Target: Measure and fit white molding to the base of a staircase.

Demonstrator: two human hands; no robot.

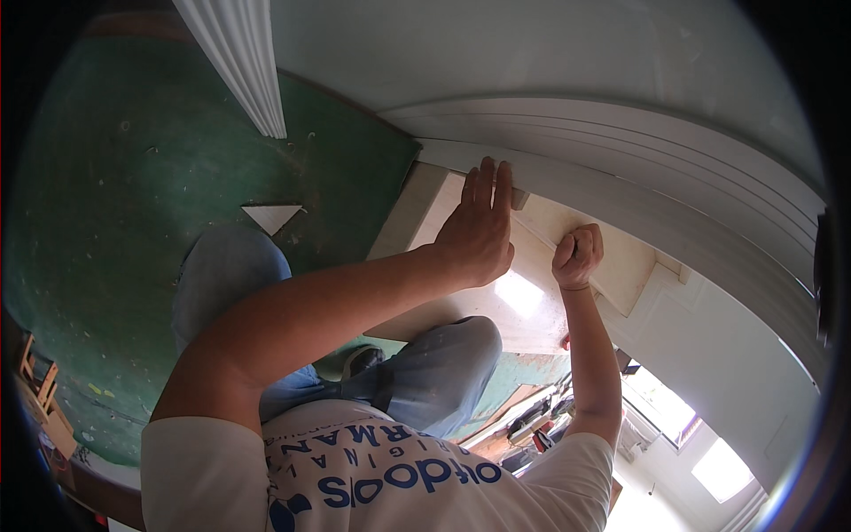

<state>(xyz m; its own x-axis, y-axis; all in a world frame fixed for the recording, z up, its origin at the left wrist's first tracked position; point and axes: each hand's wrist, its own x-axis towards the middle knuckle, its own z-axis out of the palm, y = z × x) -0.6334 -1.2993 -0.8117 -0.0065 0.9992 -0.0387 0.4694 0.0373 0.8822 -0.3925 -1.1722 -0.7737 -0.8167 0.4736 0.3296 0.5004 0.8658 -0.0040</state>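
Note:
My left hand [479, 226] lies with its fingers stretched out, their tips on the lower edge of a long white board [567, 188]. Beside it to the right, my right hand [578, 255] is curled into a fist just under the same board; no tool sticks out of it. White grooved moulding [620, 133] runs along above the board. Beneath both hands is a pale, shiny panel [461, 315] with a bright patch of reflected light. A small block [519, 200] shows at the board's edge next to my left fingers.
A white fluted strip [244, 66] reaches down over the green floor [133, 195]. On that floor lies a white triangular offcut [272, 216]. My bent knees are below my hands. Assorted clutter [532, 426] lies at the lower right, near a bright window [660, 403]. Wooden pieces [55, 417] stand at the far left.

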